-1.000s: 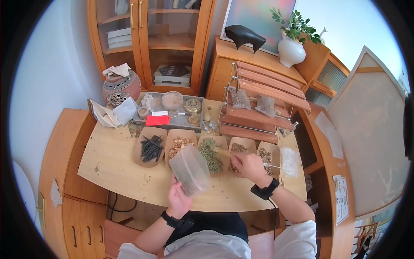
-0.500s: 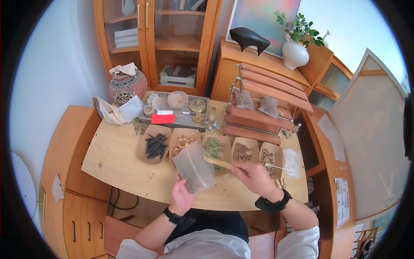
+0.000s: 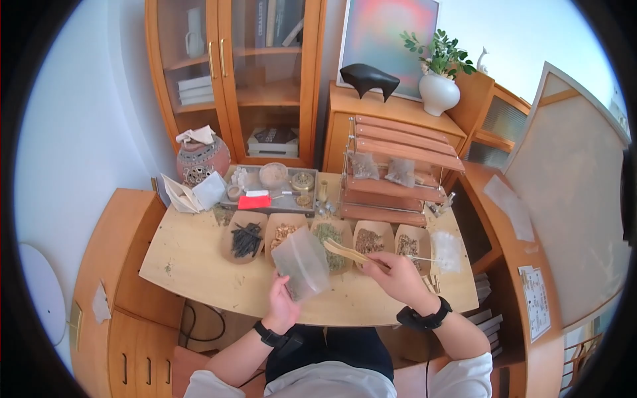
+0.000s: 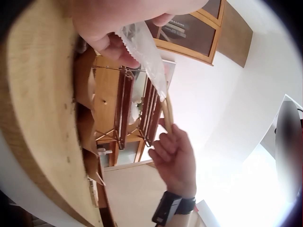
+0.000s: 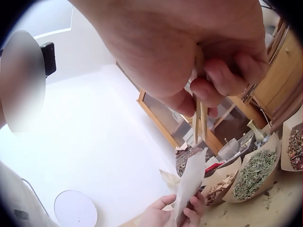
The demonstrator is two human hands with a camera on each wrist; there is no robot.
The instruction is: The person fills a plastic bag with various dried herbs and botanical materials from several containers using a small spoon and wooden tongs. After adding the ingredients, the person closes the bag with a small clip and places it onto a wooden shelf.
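Note:
My left hand (image 3: 284, 305) grips a frosted translucent pouch (image 3: 302, 265) by its lower left side, with the pouch tilted above the front of the table. Wooden tongs (image 3: 348, 251) are pinched between the thumb and fingers of my right hand (image 3: 403, 282). Their tips are right at the upper right edge of the pouch in the head view. Behind the pouch stand paper trays: one with black dried sticks (image 3: 246, 239), one with tan chips (image 5: 220, 189), and one with green dried herb (image 5: 255, 174). The pouch partly covers the tan-chip tray.
Two more trays with brown dried pieces (image 3: 369, 241) stand to the right, near a clear plastic bag (image 3: 446, 252). Further back are a grey tray (image 3: 285, 207) with small containers, a wooden slatted rack (image 3: 398, 189) holding bagged material, and a patterned pot (image 3: 202, 159).
My right hand has drawn the tongs back from the green herb tray toward the pouch's upper edge. The left hand still holds the pouch. The head view has shifted slightly.

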